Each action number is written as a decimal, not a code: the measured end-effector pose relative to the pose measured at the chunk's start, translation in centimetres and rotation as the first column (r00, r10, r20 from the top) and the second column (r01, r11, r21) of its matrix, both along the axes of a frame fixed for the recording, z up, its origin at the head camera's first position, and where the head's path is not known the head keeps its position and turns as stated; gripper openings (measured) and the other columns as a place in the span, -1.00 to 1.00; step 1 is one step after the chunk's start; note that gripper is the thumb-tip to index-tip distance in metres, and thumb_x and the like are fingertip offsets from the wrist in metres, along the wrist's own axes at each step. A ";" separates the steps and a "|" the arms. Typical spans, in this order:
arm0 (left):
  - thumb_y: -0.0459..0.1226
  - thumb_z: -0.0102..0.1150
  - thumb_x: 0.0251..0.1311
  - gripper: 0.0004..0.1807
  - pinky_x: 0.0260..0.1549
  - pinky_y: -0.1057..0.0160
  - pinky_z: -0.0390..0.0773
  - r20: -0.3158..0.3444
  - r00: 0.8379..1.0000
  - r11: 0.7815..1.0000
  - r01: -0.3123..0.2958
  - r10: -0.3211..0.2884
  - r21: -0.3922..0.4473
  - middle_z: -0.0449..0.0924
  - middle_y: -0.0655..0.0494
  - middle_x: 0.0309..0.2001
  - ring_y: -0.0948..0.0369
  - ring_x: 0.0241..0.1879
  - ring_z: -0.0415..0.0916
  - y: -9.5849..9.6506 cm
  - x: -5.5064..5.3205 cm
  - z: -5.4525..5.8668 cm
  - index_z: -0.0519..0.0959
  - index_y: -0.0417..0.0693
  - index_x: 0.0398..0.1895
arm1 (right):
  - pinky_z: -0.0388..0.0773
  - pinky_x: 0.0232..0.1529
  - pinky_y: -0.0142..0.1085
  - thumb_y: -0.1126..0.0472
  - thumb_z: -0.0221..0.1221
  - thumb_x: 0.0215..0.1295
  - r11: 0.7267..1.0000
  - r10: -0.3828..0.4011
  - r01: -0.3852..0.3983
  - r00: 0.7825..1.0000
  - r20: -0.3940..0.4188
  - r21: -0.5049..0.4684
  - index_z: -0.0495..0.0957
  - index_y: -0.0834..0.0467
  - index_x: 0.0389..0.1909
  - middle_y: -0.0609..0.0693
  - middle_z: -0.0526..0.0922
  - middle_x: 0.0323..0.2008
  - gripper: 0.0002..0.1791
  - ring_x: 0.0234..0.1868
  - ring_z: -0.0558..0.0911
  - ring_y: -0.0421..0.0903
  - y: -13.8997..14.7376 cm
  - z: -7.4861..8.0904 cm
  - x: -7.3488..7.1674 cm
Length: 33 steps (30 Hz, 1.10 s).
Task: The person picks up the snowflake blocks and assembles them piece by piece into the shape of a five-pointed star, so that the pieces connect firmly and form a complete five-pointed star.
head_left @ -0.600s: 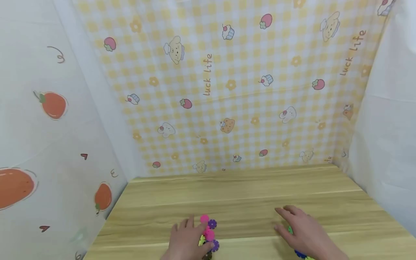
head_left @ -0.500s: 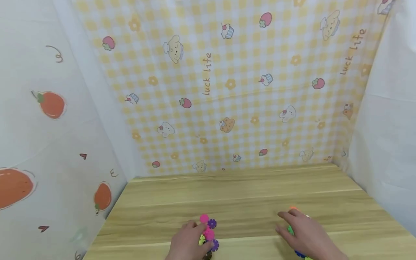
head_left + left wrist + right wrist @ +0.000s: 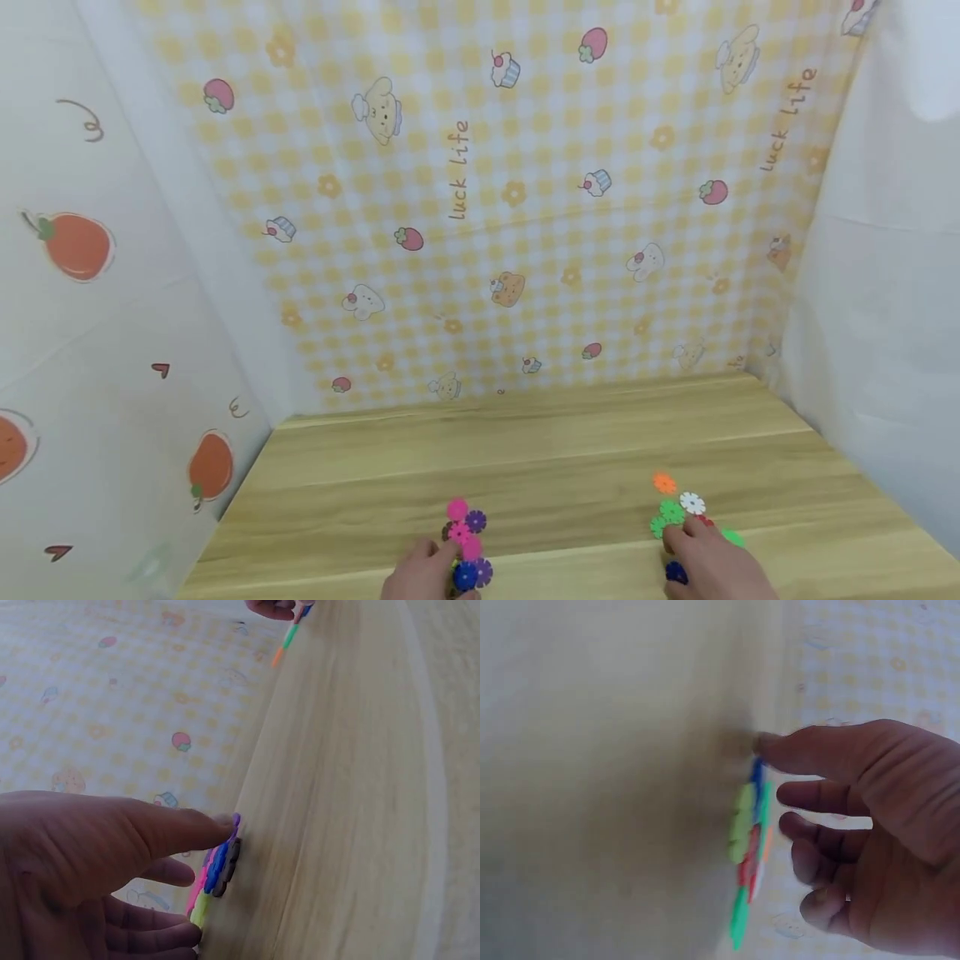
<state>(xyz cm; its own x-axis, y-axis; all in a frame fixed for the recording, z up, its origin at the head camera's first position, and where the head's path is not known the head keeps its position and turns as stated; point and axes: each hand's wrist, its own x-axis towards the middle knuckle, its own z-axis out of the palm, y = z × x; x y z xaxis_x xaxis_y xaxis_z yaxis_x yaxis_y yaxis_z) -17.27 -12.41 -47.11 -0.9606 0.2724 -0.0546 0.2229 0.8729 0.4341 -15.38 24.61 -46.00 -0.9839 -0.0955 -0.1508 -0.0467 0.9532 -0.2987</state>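
Observation:
Plastic snowflake discs lie on the table in two small heaps. Beside the left heap is my left hand (image 3: 423,571), its index fingertip at a pink disc (image 3: 471,547). A blue disc (image 3: 465,576) and a purple disc (image 3: 476,522) lie there too. In the left wrist view, the thumb reaches over the heap near a dark brown disc (image 3: 227,868), with loosely bent fingers on the other side. My right hand (image 3: 712,560) covers part of the right heap. Its thumb tip is right at a dark blue disc (image 3: 757,776), the other fingers loosely curled beside a yellow-green disc (image 3: 741,823).
Around the right heap show an orange disc (image 3: 664,483), a white disc (image 3: 692,503) and a green disc (image 3: 671,512). The wood-grain table (image 3: 525,450) meets a yellow checked cloth (image 3: 555,275) at the back. A white cloth (image 3: 862,333) hangs at the right side.
Both hands have drawn back slightly toward me, uncovering the blue disc on the left and the orange, white and green discs on the right. The head view has turned a little to the right.

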 end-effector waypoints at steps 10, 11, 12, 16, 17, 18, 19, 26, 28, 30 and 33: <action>0.10 0.36 -0.08 -0.70 -0.69 0.25 0.23 -0.041 0.999 0.997 -0.034 0.031 -0.072 0.26 0.19 -0.41 0.22 -0.57 0.21 0.2 0.2 -0.6 0.56 0.20 -0.40 | 0.42 -0.39 -0.28 0.02 0.41 0.02 0.990 0.089 -0.084 0.995 0.035 -0.112 0.51 0.05 -0.29 -0.13 0.48 -0.39 -0.67 -0.40 0.40 -0.19 1.0 -1.9 -0.6; 0.10 0.36 -0.08 -0.71 -0.68 0.25 0.25 -0.029 0.999 0.997 -0.038 0.036 -0.066 0.28 0.19 -0.40 0.22 -0.56 0.23 0.2 0.1 -0.6 0.56 0.21 -0.41 | 0.43 -0.39 -0.29 0.02 0.41 0.03 0.989 0.097 -0.094 0.995 0.020 -0.113 0.50 0.06 -0.25 -0.12 0.49 -0.38 -0.64 -0.39 0.41 -0.20 1.1 -1.9 -0.5; 0.10 0.36 -0.08 -0.71 -0.68 0.24 0.26 -0.015 0.999 0.998 -0.040 0.039 -0.054 0.29 0.19 -0.40 0.22 -0.55 0.24 0.2 0.1 -0.6 0.57 0.21 -0.41 | 0.45 -0.39 -0.28 0.01 0.41 0.03 0.989 0.093 -0.091 0.996 0.013 -0.116 0.49 0.07 -0.21 -0.12 0.50 -0.37 -0.61 -0.39 0.41 -0.21 1.1 -1.9 -0.5; 0.12 0.36 -0.08 -0.70 -0.65 0.22 0.30 0.043 0.998 0.999 -0.046 0.046 -0.018 0.33 0.17 -0.36 0.20 -0.53 0.29 0.1 -0.2 -0.4 0.55 0.20 -0.45 | 0.49 -0.41 -0.26 -0.04 0.40 0.03 0.991 0.036 -0.032 0.999 0.024 -0.128 0.43 0.15 -0.05 -0.10 0.50 -0.34 -0.44 -0.38 0.46 -0.20 1.2 -1.8 -0.3; 0.12 0.36 -0.09 -0.70 -0.64 0.22 0.30 0.058 0.997 0.999 -0.051 0.052 -0.011 0.33 0.16 -0.36 0.20 -0.52 0.30 0.1 -0.2 -0.3 0.54 0.20 -0.46 | 0.48 -0.41 -0.27 -0.05 0.40 0.03 0.990 0.029 -0.025 0.999 0.030 -0.136 0.42 0.17 -0.02 -0.09 0.50 -0.35 -0.41 -0.39 0.46 -0.20 1.3 -1.8 -0.2; 0.12 0.37 -0.09 -0.69 -0.64 0.21 0.30 0.063 0.997 0.999 -0.052 0.053 -0.010 0.33 0.15 -0.35 0.19 -0.52 0.30 0.1 -0.3 -0.3 0.54 0.19 -0.47 | 0.48 -0.42 -0.28 -0.05 0.39 0.04 0.989 0.028 -0.022 0.999 0.035 -0.148 0.41 0.20 0.00 -0.08 0.50 -0.35 -0.39 -0.40 0.46 -0.20 1.3 -1.8 -0.2; 0.12 0.37 -0.09 -0.68 -0.63 0.21 0.30 0.066 0.996 0.999 -0.053 0.053 -0.011 0.34 0.14 -0.34 0.19 -0.52 0.31 0.1 -0.2 -0.2 0.53 0.18 -0.47 | 0.48 -0.43 -0.29 -0.05 0.39 0.05 0.987 0.031 -0.024 0.999 0.039 -0.159 0.40 0.23 0.01 -0.07 0.49 -0.35 -0.38 -0.40 0.46 -0.20 1.4 -1.8 -0.2; 0.11 0.38 -0.08 -0.65 -0.63 0.18 0.33 0.067 0.997 0.999 -0.048 0.048 -0.008 0.36 0.08 -0.28 0.17 -0.51 0.32 0.0 0.0 -0.2 0.50 0.14 -0.46 | 0.39 -0.48 -0.37 -0.06 0.35 0.11 0.972 0.076 -0.065 0.996 0.037 -0.228 0.40 0.30 -0.02 -0.07 0.44 -0.40 -0.39 -0.45 0.39 -0.25 1.9 -2.1 -0.1; 0.11 0.38 -0.08 -0.65 -0.64 0.19 0.32 0.070 0.996 0.999 -0.049 0.049 -0.004 0.35 0.09 -0.30 0.18 -0.52 0.31 0.0 0.0 -0.1 0.49 0.14 -0.47 | 0.38 -0.49 -0.38 -0.08 0.35 0.10 0.974 0.083 -0.078 0.997 0.012 -0.211 0.41 0.29 -0.04 -0.08 0.43 -0.41 -0.39 -0.46 0.38 -0.26 1.9 -2.1 -0.1; 0.09 0.37 -0.09 -0.66 -0.64 0.19 0.32 0.083 0.995 0.999 -0.051 0.050 0.007 0.33 0.09 -0.31 0.18 -0.51 0.31 0.0 -0.1 0.0 0.49 0.13 -0.47 | 0.39 -0.50 -0.38 -0.11 0.36 0.07 0.984 0.072 -0.075 0.997 -0.024 -0.162 0.43 0.25 -0.03 -0.11 0.44 -0.42 -0.38 -0.47 0.38 -0.29 1.7 -1.9 0.1; 0.06 0.39 -0.10 -0.67 -0.61 0.18 0.36 0.118 0.991 0.997 -0.060 0.055 0.038 0.34 0.07 -0.30 0.16 -0.48 0.33 0.2 -0.1 0.4 0.51 0.10 -0.43 | 0.40 -0.50 -0.38 -0.10 0.38 -0.02 0.994 0.022 -0.030 0.997 -0.073 -0.107 0.46 0.19 0.00 -0.16 0.48 -0.41 -0.37 -0.48 0.39 -0.31 1.1 -1.1 0.3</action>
<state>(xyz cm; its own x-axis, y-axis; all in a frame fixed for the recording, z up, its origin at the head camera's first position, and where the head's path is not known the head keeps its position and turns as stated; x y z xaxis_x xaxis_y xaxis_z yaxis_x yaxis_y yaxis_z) -17.38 -12.25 -46.72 -0.9624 0.2215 -0.1573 0.1186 0.8635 0.4902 -15.05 25.75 -47.12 -0.9889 -0.1327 -0.0671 -0.0959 0.9137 -0.3950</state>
